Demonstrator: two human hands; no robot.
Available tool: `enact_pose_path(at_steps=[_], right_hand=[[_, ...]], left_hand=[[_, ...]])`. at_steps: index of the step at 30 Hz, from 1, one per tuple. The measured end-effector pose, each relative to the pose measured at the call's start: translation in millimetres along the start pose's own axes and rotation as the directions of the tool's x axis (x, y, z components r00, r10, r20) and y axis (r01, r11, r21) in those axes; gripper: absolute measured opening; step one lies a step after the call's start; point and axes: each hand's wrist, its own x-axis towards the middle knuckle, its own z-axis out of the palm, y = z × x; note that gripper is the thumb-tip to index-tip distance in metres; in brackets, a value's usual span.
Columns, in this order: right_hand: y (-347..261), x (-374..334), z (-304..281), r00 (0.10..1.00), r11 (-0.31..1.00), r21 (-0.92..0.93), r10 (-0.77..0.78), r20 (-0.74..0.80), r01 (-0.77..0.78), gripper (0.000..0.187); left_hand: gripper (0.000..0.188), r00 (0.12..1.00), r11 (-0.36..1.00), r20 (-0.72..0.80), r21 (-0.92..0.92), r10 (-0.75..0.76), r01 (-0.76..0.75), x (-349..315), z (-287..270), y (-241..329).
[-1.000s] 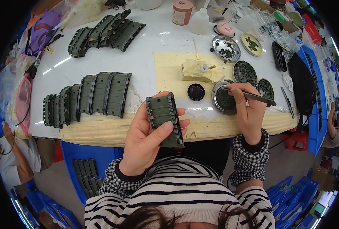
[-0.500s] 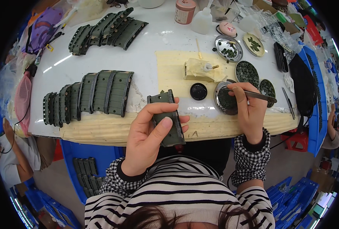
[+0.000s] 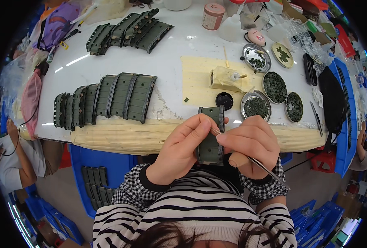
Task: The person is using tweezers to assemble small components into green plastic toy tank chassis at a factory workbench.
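Workshop: taped bench (image 3: 169, 72), tweezers (image 3: 270, 172)

No wording can be read — the print on the pale label (image 3: 210, 20) of the pink cylindrical canister (image 3: 213, 9) is too small. On the white counter (image 3: 177, 43), a pink rounded object (image 3: 256, 36) bears a small red mark — also illegible.

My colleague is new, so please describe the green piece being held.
At the near edge of the white table, find the left hand. The green piece is there; unlike similar pieces lying on the table, it alone is held.
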Motion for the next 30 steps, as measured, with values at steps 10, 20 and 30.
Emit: enact_pose_path(at_steps=[10,20,30], right_hand=[[-2.2,4.8,5.1,0.997,0.997,-0.025,-0.078,-0.001,0.078,0.031],[-1.0,5.0,-3.7,0.941,0.821,0.461,0.319,0.116,-0.335,0.014],[2.6,6.8,-0.1,0.962,0.866,0.418,0.255,0.101,-0.273,0.014]], left_hand=[[0.025,1.000,0.998,0.000,0.054,-0.012,0.012,-3.7,-8.8,2.2],[0.031,0.998,1.000,0.049,0.006,-0.030,0.030,-4.9,-4.3,7.0],[0.032,0.998,1.000,0.055,-0.013,-0.022,0.022,-5.6,-5.8,5.9]])
